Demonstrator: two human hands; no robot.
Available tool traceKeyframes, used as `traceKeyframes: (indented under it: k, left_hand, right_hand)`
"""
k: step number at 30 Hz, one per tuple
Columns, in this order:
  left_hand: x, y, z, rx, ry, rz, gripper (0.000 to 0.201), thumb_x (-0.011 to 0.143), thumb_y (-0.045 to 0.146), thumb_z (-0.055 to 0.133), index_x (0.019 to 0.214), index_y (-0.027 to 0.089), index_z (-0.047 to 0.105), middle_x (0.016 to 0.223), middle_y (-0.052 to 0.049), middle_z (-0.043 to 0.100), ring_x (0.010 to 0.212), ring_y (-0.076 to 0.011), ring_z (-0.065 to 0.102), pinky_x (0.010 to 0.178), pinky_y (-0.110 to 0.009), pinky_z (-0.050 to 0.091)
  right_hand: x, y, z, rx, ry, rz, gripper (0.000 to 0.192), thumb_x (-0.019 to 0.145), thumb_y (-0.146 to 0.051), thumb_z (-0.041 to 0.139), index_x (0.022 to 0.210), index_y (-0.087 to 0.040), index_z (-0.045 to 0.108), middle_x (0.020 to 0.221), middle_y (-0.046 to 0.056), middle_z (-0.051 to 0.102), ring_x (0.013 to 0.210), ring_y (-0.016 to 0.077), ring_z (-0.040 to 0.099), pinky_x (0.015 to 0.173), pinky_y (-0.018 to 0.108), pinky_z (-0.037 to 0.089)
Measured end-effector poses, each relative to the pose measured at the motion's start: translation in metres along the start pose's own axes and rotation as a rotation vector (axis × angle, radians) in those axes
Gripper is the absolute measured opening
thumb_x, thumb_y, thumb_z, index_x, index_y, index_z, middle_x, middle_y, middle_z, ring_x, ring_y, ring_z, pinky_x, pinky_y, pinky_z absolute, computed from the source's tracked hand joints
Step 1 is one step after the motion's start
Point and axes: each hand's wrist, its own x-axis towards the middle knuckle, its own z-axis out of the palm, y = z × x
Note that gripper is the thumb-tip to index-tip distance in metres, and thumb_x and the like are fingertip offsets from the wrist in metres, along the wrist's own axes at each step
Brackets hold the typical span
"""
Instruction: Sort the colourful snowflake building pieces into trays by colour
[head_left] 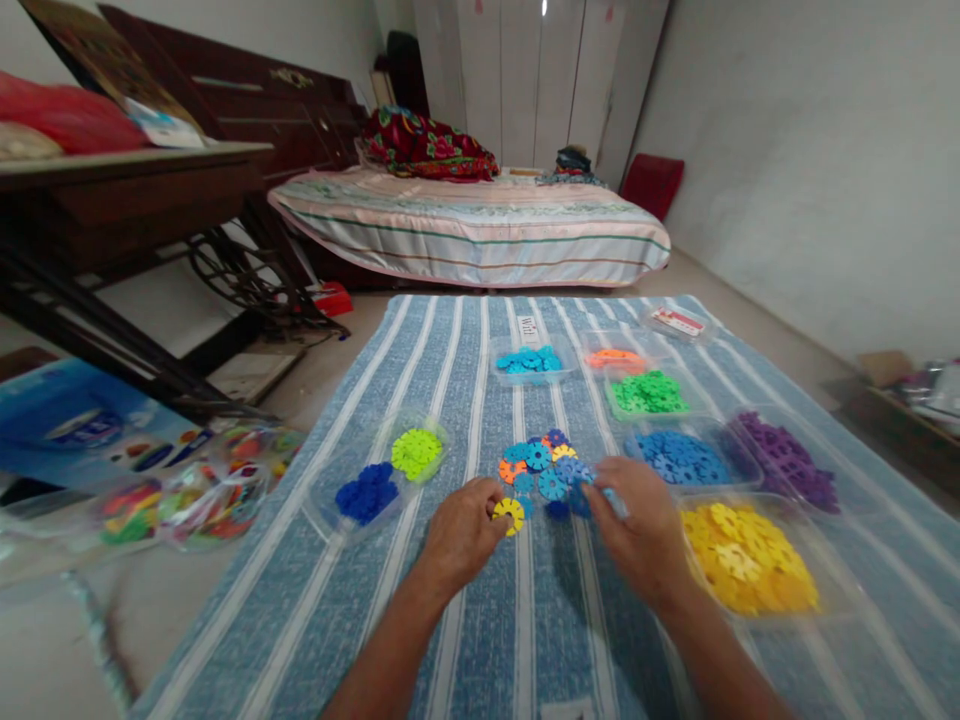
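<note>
My left hand (466,527) is closed, pinching a yellow notched interlocking disc (509,516) between thumb and fingers. To its right lies a small loose pile of interlocking discs, with blue discs (553,485), an orange disc (511,470), a pale yellow one and purple ones overlapping on the cloth. My right hand (641,525) is at the pile's right edge, its thumb and fingers curled together around a blue interlocking disc (581,497), which is partly hidden and blurred.
Clear trays hold sorted discs: yellow (750,560), blue (679,458), purple (787,460), green (646,392), orange (615,358), light blue (529,361). A left tray (319,515) holds dark blue and lime discs. Beyond the striped cloth (450,400) stands a bed (480,235).
</note>
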Motion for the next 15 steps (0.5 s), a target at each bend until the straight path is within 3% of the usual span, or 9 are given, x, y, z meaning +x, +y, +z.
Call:
traceKeyframes:
  k: [3,6,10,15]
  left_hand:
    - [-0.001,-0.003,0.002,-0.084,0.003,-0.020,0.005,0.071,0.021,0.052,0.073,0.019,0.057,0.063,0.003,0.054,0.062,-0.0133,0.052,0.058,-0.023,0.035]
    - [0.000,-0.004,0.004,-0.161,0.008,-0.025,0.005,0.070,0.023,0.053,0.070,0.019,0.056,0.059,0.004,0.052,0.059,-0.0130,0.051,0.057,-0.023,0.035]
    - [-0.001,-0.001,0.006,-0.324,0.001,-0.028,0.009,0.069,0.027,0.054,0.069,0.019,0.056,0.056,0.005,0.049,0.056,-0.0120,0.048,0.055,-0.022,0.036]
    - [-0.003,0.004,0.009,-0.549,-0.126,-0.014,0.011,0.066,0.027,0.058,0.068,0.016,0.058,0.058,0.005,0.049,0.056,-0.0096,0.044,0.054,-0.021,0.035]
  right_hand:
    - [0.012,0.025,-0.028,-0.300,0.145,0.099,0.009,0.086,-0.025,0.055,0.089,-0.017,0.060,0.090,0.010,0.066,0.095,0.0248,0.060,0.087,0.043,0.046]
    - [0.011,0.028,-0.035,-0.364,0.133,0.112,0.015,0.086,-0.025,0.055,0.096,-0.015,0.059,0.093,0.012,0.065,0.095,0.0255,0.059,0.086,0.044,0.046]
    - [-0.009,-0.010,-0.012,-0.086,-0.057,-0.010,0.011,0.088,-0.020,0.052,0.096,-0.018,0.058,0.094,0.008,0.065,0.095,0.0212,0.058,0.086,0.039,0.047]
    - [-0.030,-0.054,0.017,0.035,-0.254,0.036,0.018,0.087,-0.016,0.049,0.102,-0.018,0.058,0.097,0.008,0.064,0.104,0.0231,0.055,0.091,0.044,0.043]
